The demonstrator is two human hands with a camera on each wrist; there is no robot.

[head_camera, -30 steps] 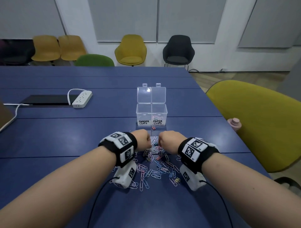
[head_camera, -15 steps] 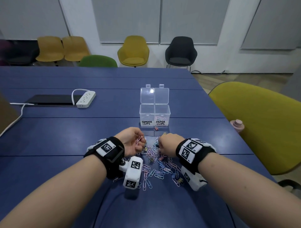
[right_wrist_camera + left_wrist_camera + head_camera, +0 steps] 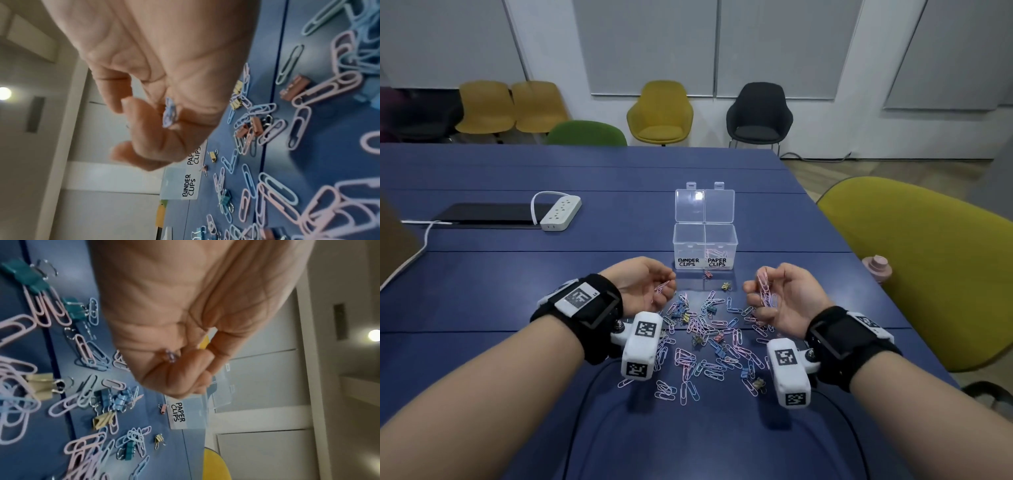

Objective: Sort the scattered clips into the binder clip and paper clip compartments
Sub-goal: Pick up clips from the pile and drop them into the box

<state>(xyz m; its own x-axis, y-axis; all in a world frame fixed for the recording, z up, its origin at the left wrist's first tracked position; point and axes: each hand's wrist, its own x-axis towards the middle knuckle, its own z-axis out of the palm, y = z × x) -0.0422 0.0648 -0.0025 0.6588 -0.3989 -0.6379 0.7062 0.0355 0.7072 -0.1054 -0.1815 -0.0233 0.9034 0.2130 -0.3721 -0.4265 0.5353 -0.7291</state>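
Observation:
A clear two-compartment box [image 3: 704,247] with its lid up stands on the blue table; labels read BINDER CLIPS on the left and PAPER CLIPS [image 3: 178,412] on the right. A few paper clips lie in the right compartment. Between my hands lies a scatter of pastel paper clips [image 3: 709,342] and small binder clips [image 3: 726,286]. My left hand [image 3: 650,289], palm up, holds a few paper clips [image 3: 171,355] in curled fingers. My right hand [image 3: 774,298], palm turned inward, grips a bunch of paper clips [image 3: 765,291]. Both hands hover just short of the box.
A white power strip [image 3: 561,212] and a dark flat device [image 3: 486,214] lie at the far left of the table. A small pink object [image 3: 877,268] sits at the right table edge beside a yellow chair [image 3: 928,270]. More chairs stand along the back wall.
Both hands have lifted off the pile and turned palm up, spreading apart, each now with paper clips gathered in it. The head view has tilted a little.

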